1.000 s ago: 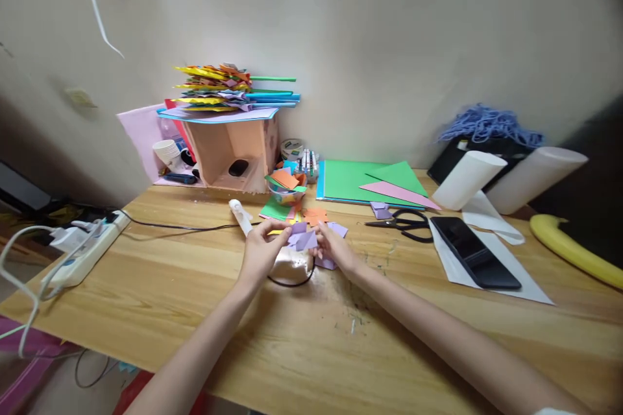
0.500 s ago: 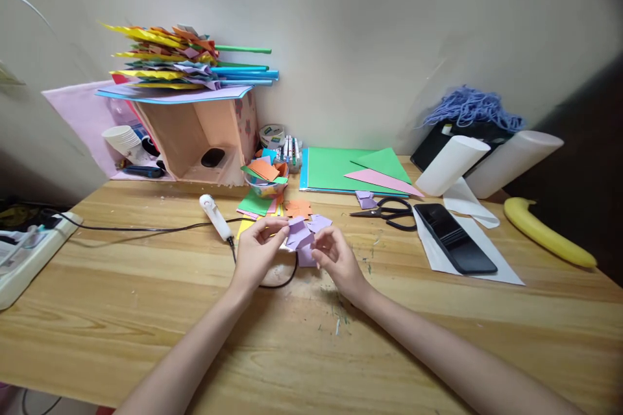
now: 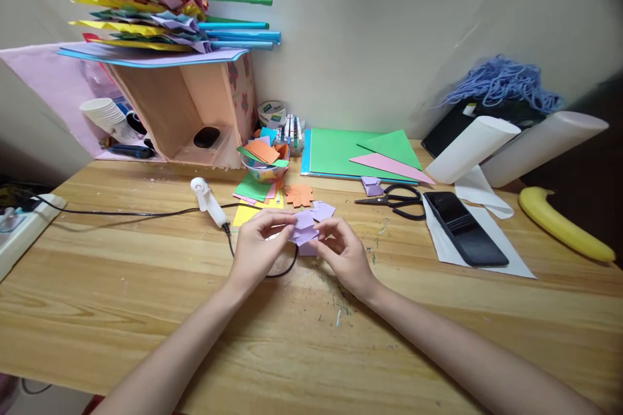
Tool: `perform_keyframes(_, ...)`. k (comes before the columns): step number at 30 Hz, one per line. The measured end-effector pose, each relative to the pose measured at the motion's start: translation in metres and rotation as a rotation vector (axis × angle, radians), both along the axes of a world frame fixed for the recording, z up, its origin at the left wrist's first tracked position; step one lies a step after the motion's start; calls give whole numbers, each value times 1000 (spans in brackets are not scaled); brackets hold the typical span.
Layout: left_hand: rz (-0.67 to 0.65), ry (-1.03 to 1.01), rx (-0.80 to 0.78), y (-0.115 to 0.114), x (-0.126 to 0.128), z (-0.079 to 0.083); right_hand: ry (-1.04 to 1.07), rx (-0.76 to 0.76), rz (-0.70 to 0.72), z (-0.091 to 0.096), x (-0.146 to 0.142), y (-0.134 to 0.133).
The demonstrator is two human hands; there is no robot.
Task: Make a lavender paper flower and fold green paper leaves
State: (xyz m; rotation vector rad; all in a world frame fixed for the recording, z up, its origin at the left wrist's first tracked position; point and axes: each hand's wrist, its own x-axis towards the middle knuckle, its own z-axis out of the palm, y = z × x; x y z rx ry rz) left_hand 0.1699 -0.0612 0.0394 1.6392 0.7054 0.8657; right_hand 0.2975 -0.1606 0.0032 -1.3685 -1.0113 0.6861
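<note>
Between my two hands is a folded piece of purple paper (image 3: 304, 228), held just above the table. My left hand (image 3: 260, 243) pinches its left edge between thumb and fingers. On the right edge, the thumb and fingertips of my right hand (image 3: 343, 253) close on the same paper. More purple paper (image 3: 323, 210) lies just behind it, and another purple bit shows below, partly hidden. An orange paper cutout (image 3: 298, 195) lies beyond. To the left rests a white glue gun (image 3: 208, 202), its black cord looping under my left hand.
Behind stand a bowl of paper scraps (image 3: 265, 165) and a pink open box (image 3: 195, 110) topped with paper flowers (image 3: 146, 10). Scissors (image 3: 399, 200), a phone (image 3: 464, 227) and a banana (image 3: 564, 224) lie to the right. Green sheets (image 3: 335, 152) rest by the wall.
My right fingers, apart from the held purple paper before, now grip its right edge. My left hand keeps its pinch. The view has shifted slightly, looking a little lower and closer.
</note>
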Motion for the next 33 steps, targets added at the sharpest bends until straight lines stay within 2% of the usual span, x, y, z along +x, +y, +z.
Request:
perform_keyframes(4,11,22,-53,0,0,-1,-15,25,2,2,2,-2)
perform_keyframes(8,-6,50,-50,1,-1,-4,81,-6,2,-1,12,5)
perform_keyframes(13,-62,79,35,0,0,-8,99,-185,234,-4,23,15)
perform_keyframes(15,-83,101,46,-1,0,-9,85,-201,274,-4,24,15)
perform_keyframes(24,-87,153,-8,-2,3,-21,58,-191,240,0,19,13)
perform_keyframes(33,-114,117,-93,-5,4,-20,-56,-195,224,-4,20,12)
